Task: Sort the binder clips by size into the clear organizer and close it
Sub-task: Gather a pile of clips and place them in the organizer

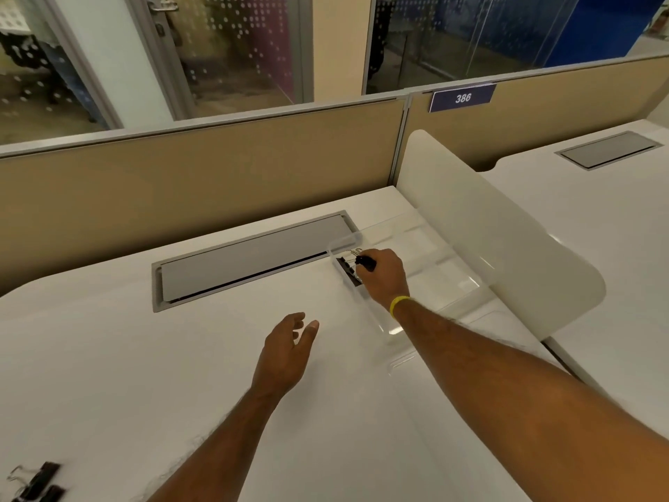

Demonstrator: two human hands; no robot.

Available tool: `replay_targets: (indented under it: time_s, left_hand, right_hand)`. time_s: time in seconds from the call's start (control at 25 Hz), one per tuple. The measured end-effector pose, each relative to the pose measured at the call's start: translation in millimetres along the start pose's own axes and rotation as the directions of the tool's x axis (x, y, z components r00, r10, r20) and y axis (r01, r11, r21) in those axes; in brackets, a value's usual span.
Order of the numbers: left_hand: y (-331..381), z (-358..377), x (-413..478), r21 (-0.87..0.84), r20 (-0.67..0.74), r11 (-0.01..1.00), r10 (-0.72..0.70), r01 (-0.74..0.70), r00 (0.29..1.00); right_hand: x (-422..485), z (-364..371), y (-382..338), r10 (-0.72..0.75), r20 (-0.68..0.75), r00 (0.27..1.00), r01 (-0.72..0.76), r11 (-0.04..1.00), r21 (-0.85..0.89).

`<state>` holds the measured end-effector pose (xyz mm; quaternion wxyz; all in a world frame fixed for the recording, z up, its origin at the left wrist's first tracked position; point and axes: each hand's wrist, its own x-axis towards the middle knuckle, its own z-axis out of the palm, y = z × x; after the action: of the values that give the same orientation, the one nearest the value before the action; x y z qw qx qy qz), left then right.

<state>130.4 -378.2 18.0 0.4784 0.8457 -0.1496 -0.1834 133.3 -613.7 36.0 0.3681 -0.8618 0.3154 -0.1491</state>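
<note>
Your right hand point(383, 275) holds a black binder clip point(365, 263) over the far-left end of the clear organizer point(342, 244).
Its fingers curl round the clip, just above other black clips point(349, 272) lying inside. The organizer sits on the white desk point(181, 356), beside a white divider point(506, 248). Your left hand point(289, 342) hovers with fingers relaxed and apart, holding nothing. Loose clips point(36, 481) lie at the desk's near-left edge.

Right hand point(383, 275) extended, pinching binder clip point(365, 263), left hand point(289, 342) hovering, fingers relaxed
</note>
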Motion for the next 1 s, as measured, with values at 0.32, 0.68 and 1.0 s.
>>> replay_targets:
  time_s: [0.32,0.68,1.0]
  left_hand:
    - [-10,-2,14,0.128,-0.062,0.992,0.018,-0.009,0.998]
    - [-9,-29,-8,0.372,-0.042,0.926,0.076,-0.055,0.996]
    - [-18,-82,-57,0.59,0.014,0.791,0.19,-0.161,0.982]
  right_hand:
    - [0,1,13,-0.083,0.11,0.99,0.096,0.989,-0.116]
    - [-50,-14,6,-0.163,0.077,0.984,0.172,0.975,-0.142]
    - [-139,7,-27,-0.259,0.177,0.949,0.298,0.923,-0.245]
